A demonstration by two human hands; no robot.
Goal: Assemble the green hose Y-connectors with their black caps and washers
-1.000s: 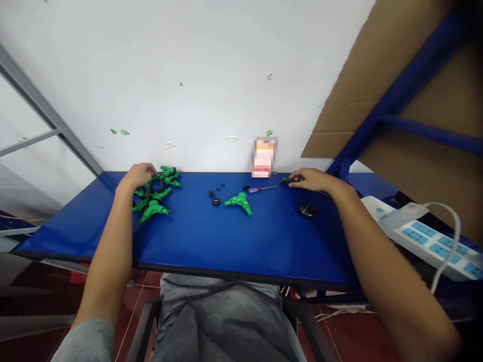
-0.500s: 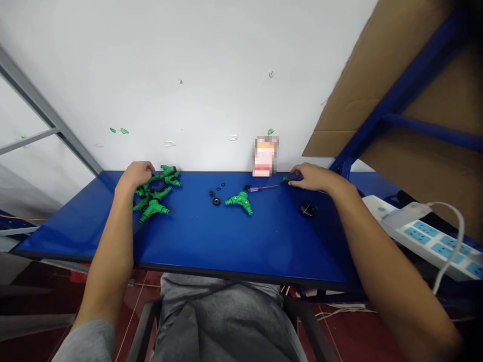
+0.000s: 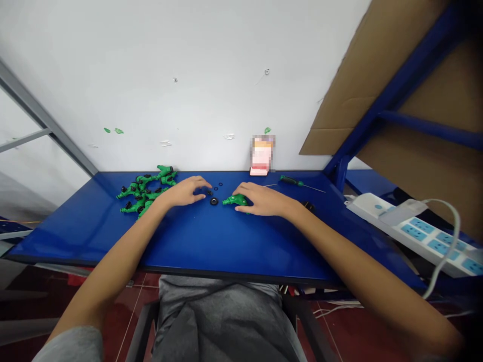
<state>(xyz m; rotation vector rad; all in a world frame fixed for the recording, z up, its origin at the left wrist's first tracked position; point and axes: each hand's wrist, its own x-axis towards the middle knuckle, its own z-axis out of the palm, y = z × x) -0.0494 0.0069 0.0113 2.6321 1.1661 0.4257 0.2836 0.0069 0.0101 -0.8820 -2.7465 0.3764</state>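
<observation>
My right hand (image 3: 260,198) is curled over a green Y-shaped hose connector (image 3: 230,200), its thumb at the near side and fingers at the far side; the palm hides part of the connector. Left of it, my left hand (image 3: 186,191) hovers with thumb and fingers apart, holding nothing. Close to its fingertips lie a small black part (image 3: 210,192), a black ring-shaped cap (image 3: 214,201) and two thin black O-rings (image 3: 216,188). Behind my left forearm is a pile of green connectors (image 3: 138,191) with black valve levers.
A green-and-black screwdriver (image 3: 291,180) lies at the back right. Another screwdriver's shaft (image 3: 270,185) shows behind my right hand. A dark object (image 3: 309,206) is partly hidden by my right wrist. A power strip (image 3: 411,234) with a white cable sits at right. A blurred card (image 3: 261,156) leans on the wall.
Both hands have moved inward: the left away from the connector pile, the right from the green screwdriver to the single connector. The green screwdriver now lies uncovered.
</observation>
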